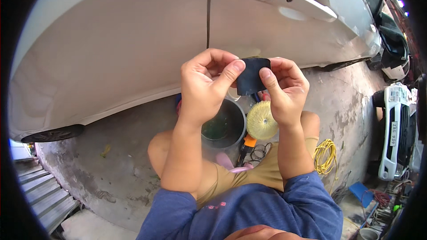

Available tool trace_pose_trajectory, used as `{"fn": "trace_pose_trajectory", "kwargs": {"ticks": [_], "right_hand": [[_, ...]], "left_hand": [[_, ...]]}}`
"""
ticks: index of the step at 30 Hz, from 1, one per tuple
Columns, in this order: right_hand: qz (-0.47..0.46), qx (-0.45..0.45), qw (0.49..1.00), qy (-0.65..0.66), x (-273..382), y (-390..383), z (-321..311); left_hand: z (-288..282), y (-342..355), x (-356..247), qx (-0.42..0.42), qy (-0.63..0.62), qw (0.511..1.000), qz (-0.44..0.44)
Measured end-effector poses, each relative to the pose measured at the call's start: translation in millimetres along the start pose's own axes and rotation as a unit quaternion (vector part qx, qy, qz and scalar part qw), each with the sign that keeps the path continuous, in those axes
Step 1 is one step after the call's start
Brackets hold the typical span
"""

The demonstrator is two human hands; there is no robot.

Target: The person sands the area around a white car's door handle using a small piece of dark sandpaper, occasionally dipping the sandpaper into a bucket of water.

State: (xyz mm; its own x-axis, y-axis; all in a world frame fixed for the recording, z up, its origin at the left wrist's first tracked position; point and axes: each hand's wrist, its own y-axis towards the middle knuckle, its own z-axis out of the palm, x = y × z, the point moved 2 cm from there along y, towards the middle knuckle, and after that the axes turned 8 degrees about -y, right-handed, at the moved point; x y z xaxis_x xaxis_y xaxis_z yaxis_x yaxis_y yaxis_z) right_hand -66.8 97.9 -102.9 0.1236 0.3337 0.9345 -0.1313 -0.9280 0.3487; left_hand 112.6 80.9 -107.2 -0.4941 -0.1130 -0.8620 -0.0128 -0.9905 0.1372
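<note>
Two bare hands hold a thin dark sheet (pixel 252 80) between them, beside the smooth, pale car body (pixel 133 40).

The left hand (pixel 205 82) pinches its upper left corner, and the right hand (pixel 287 86) grasps its right edge, both thumbs on the face. The sheet is almost square, so its long axis is hard to tell; the broad matte face turns up to the person, the free lower edge toward the lap. Beneath are a round grey tub (pixel 244 122) and a fibrous, disc-shaped yellow pad (pixel 261 122).
</note>
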Motion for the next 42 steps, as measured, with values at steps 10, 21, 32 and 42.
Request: {"fn": "trace_pose_trajectory", "kwargs": {"ticks": [10,21,32,42], "right_hand": [[-0.193,-0.014,0.97,-0.145,-11,-18,-18],[-0.245,0.129,0.945,-0.173,-5,-38,-28],[0.028,0.006,0.999,-0.043,-21,-36,-19],[0.068,0.04,0.994,0.077,-17,-36,-12]], "left_hand": [[-6,-21,28,0.065,0.082,0.994,0.003],[-1,-24,59,-0.027,-0.06,0.998,0.017],[9,-29,52,0.026,-0.065,0.997,-0.013],[8,-28,47,-0.002,-0.059,0.998,0.013]]}}
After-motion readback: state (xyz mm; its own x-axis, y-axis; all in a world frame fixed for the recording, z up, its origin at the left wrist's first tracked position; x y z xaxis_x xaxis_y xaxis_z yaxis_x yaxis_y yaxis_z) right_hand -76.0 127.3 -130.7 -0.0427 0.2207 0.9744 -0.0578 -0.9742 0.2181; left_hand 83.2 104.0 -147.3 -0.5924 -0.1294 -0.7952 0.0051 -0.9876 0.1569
